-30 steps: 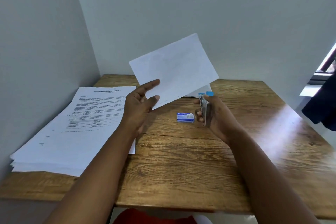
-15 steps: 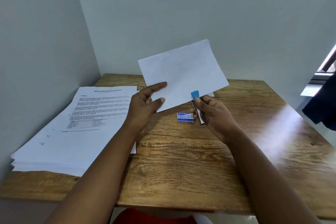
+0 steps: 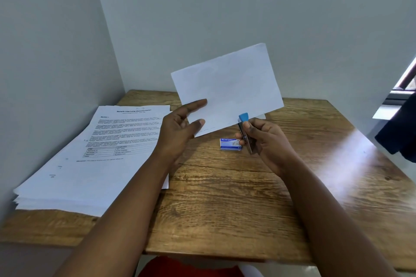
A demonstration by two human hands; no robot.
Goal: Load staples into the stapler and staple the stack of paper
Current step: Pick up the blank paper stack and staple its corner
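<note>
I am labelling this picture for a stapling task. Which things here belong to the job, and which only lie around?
Belong to the job:
stapler, gripped by the right hand
held sheets, pinched by the left hand
staple box
paper pile

Only lying around:
wooden table
dark cloth at the right edge

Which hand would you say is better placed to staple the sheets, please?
The right hand: it already grips the stapler at the lower edge of the sheets, which the left hand holds up.
</note>
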